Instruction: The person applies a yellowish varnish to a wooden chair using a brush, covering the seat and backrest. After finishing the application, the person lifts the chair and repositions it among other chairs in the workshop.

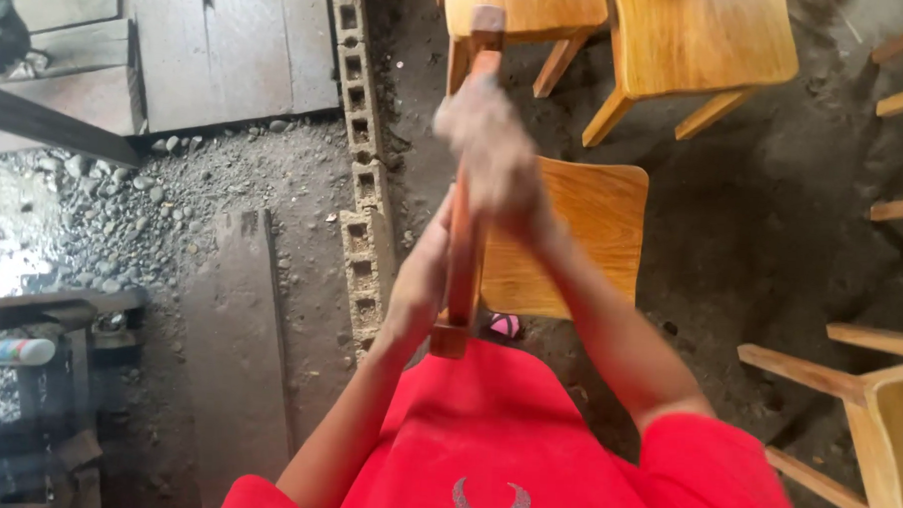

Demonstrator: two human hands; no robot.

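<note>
Step in hand, as I read it: working a long reddish wooden bar [462, 234] w/ both hands, prob. rubbing or sanding it. The bar stands near upright in the middle of view, running 12 to 6 o'clock; its bottom end sits just above the red shirt [496, 426], its top end, w/ a small cross block, shows against the chair [525, 6] at 12.

Right hand [490, 150] is up on the upper half of the bar, heavily blurred. Fingers look curled round or pressed over the wood, but can't tell if it's a full grip or if there's a pad or paper under them. Left hand [420, 283] is lower, at the bar's 9 o'clock side, palm and fingers laid flat along it, mostly straight, steadying more than clutching.

Next move prob. calls for a firm low hold so the bar doesn't twist, and even strokes along its length.

Round about: a stool seat [572, 238] behind the bar at 3 o'clock, more chairs [699, 42] at 1, a row of concrete blocks [359, 181] at 10–11, gravel [174, 184] beyond.
</note>
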